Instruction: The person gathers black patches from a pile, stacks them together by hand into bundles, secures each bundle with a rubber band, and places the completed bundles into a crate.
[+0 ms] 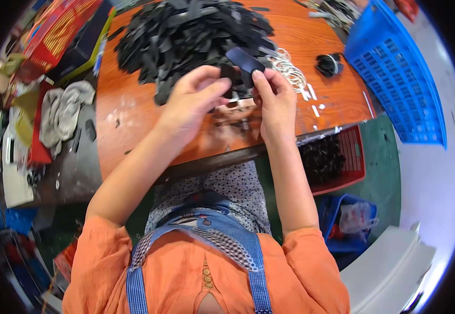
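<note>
Over the near edge of the wooden table (133, 120): a flat black strap piece (244, 60), raised just above the tabletop, between both hands, in front of the big heap.
Left hand (193, 99): fingers closed, thumb and forefinger pinched on a small dark part (228, 73) at the strap piece's lower end.
Right hand (277, 102): closed on the strap piece, fingertips clamped on its right edge.
Handling: probably light, thin and pliant, bending rather than breaking; matte, likely not slippery; best held by the edges near one end, flat between thumb and finger.
Heap: a loose pile of black strap pieces (185, 31) on the far half of the table, well mixed; more scraps just under the hands.
Beside it: white cord loops (287, 68) right of the hands; small white tags near them.
Surface: worn orange-brown wood, scuffed pale on the left.
Room: blue plastic crate (395, 68) at right; red basket (350, 157) of dark pieces below the table edge; green floor; cluttered grey bench with cloths (62, 110) at left.
</note>
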